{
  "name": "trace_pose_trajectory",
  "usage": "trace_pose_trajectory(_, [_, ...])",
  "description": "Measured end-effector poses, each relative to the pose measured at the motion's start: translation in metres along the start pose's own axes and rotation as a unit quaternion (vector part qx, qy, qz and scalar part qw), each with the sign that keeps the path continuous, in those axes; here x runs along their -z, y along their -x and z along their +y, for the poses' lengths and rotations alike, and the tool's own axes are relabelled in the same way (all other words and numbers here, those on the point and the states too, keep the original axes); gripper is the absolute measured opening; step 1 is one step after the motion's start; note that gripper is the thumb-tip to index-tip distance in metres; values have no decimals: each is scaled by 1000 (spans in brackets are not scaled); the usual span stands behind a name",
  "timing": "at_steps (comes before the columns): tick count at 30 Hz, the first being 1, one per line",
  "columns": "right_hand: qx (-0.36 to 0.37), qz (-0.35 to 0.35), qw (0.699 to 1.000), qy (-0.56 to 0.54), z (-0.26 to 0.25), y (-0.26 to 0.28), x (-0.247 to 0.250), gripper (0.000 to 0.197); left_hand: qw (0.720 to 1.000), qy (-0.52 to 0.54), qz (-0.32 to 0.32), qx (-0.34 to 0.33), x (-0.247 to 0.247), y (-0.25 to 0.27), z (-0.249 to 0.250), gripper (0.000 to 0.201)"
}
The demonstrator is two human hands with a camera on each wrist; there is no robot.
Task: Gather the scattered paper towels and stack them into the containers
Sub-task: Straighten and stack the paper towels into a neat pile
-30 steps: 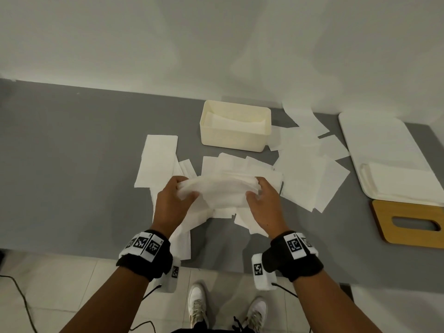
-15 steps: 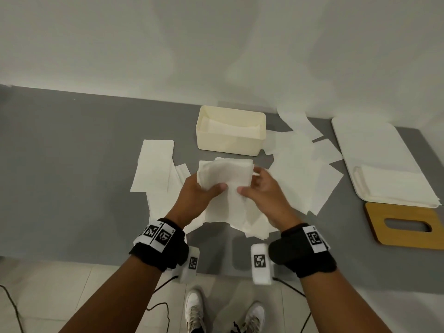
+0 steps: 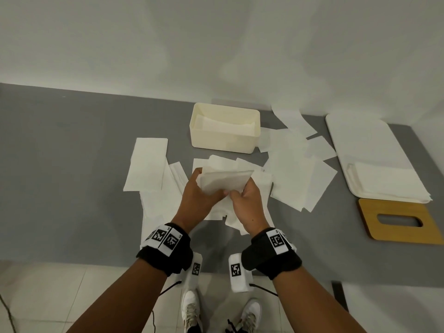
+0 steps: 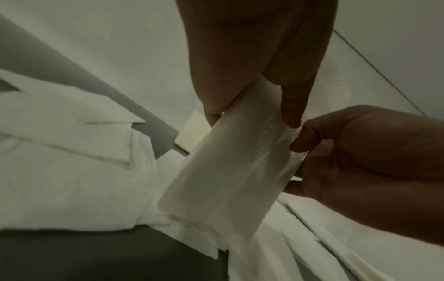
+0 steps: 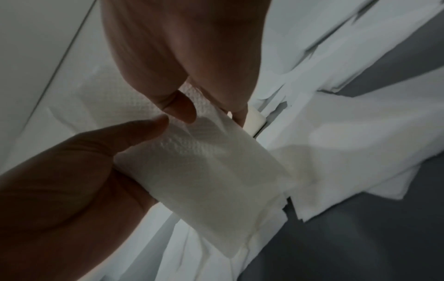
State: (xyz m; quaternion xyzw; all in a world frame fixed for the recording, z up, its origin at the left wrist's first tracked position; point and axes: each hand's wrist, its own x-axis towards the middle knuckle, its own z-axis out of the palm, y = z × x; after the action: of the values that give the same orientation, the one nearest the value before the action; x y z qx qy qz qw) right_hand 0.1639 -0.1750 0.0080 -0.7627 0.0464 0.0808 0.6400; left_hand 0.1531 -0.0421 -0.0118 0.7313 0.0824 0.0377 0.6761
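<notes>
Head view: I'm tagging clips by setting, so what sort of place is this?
Probably a plain indoor room: a grey table against a bare white wall, over a tiled floor.

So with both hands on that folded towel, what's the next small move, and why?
Probably carry the folded paper towel forward and lay it in the cream box. The left hand and right hand both pinch it, and the box behind it is open with towels inside.

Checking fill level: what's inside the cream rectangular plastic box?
The cream rectangular plastic box holds flat white paper towels lying well below its rim. Its near wall hides the front of the pile, so how many cannot be seen.
</notes>
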Motion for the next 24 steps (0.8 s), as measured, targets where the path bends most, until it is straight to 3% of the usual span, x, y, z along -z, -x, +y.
trace_pose_trajectory(9, [7, -4, 1000, 16, 8, -1, 1, 39, 999, -44, 6, 2, 6, -1, -17, 57])
trace_pose_trajectory(15, [48, -1, 998, 33, 2, 0, -3, 23, 999, -33, -20, -22, 4, 2, -8, 32])
trace_pose_trajectory(17, [46, 13, 999, 12, 1, 0, -1, 26, 999, -24, -19, -26, 4, -1, -8, 35])
trace_pose_trajectory(20, [25, 11, 1000, 9, 4, 0, -1, 40, 1000, -24, -13, -11, 5, 0, -15, 55])
trace_pose_trajectory(24, [29, 11, 999, 7, 1, -1, -1, 34, 999, -17, -22, -20, 3, 0, -14, 49])
